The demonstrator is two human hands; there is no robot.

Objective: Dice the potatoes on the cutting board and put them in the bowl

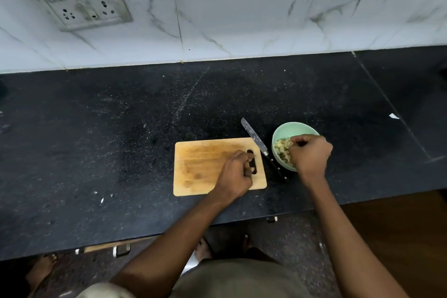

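potato bits (283,150): in the green bowl (290,129), at 3 o'clock from the board; none visible on the board.
handling: prob. light, wet, slippery, firm; best scooped in bunches, not pinched singly.
board (205,167): wood, on the black table (121,140).
knife (261,146): flat betw. board & bowl, unheld.
left grip (235,173): curled, fingertips at the board's handle slot.
right grip (309,152): curled over the bowl; whether it holds bits, can't tell.

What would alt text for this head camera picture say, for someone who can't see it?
A person's right hand reaches into a green bowl of diced potato, while the left hand rests on a bare wooden board. A knife lies between board and bowl on a dark counter.
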